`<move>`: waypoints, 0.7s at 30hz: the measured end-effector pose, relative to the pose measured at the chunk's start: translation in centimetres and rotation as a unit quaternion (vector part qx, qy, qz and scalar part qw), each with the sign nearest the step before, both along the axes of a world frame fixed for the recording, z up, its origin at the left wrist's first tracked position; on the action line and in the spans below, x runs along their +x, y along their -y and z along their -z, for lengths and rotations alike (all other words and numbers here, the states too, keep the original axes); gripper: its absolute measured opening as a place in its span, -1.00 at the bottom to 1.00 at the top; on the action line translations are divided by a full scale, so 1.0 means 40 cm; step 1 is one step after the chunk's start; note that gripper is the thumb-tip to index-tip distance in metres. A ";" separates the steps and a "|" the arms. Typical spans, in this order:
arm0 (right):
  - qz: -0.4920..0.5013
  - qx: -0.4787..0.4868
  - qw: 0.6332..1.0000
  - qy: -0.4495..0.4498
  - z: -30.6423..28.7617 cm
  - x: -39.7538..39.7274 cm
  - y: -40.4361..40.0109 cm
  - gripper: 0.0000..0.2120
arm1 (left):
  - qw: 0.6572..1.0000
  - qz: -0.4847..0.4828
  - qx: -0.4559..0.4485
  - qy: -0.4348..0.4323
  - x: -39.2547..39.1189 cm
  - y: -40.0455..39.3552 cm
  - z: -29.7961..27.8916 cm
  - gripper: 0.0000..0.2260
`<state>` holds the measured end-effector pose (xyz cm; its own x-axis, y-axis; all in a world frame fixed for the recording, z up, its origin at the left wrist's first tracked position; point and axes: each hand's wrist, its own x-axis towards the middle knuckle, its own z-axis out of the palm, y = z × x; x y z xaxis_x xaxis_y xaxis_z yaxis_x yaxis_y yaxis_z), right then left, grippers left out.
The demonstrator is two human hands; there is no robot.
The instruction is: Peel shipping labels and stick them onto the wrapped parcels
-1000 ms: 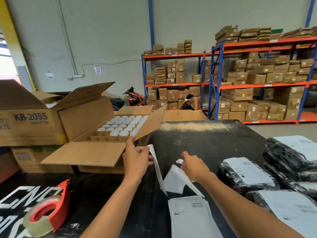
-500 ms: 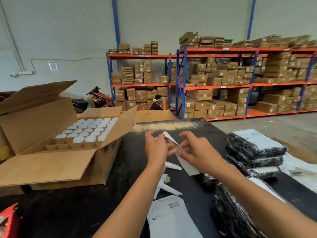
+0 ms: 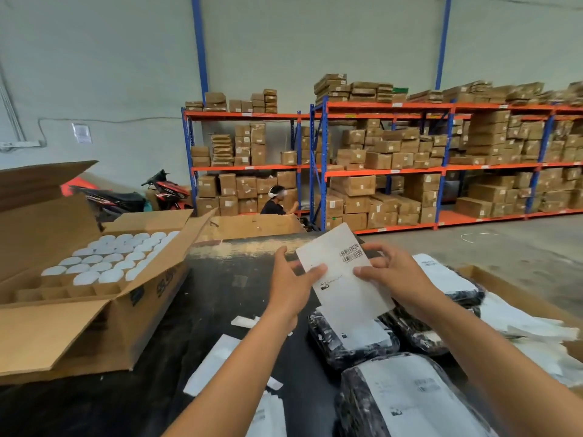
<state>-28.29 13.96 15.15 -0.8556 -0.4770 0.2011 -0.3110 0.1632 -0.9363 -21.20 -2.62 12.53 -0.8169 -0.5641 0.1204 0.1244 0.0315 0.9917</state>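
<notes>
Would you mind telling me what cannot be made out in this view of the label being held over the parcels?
- Label print, head view: too small and blurred to read.
- Its sticky side: faces away, so peeled or not is unclear.
- Parcel beneath: its sticker partly covered by the held label.
- Left hand and right hand fingers behind the label: hidden by it.
- Nearest parcel: cut off by the bottom edge.
</notes>
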 end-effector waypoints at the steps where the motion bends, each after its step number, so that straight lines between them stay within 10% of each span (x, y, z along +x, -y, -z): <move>1: -0.005 -0.002 1.000 0.010 0.008 -0.018 -0.010 -0.61 | 1.000 0.003 0.013 -0.004 -0.016 -0.011 0.011 -0.27; 21: -0.008 0.171 0.982 -0.086 0.190 -0.265 -0.021 -0.43 | 0.984 -0.031 -0.123 0.127 -0.179 -0.028 0.173 -0.06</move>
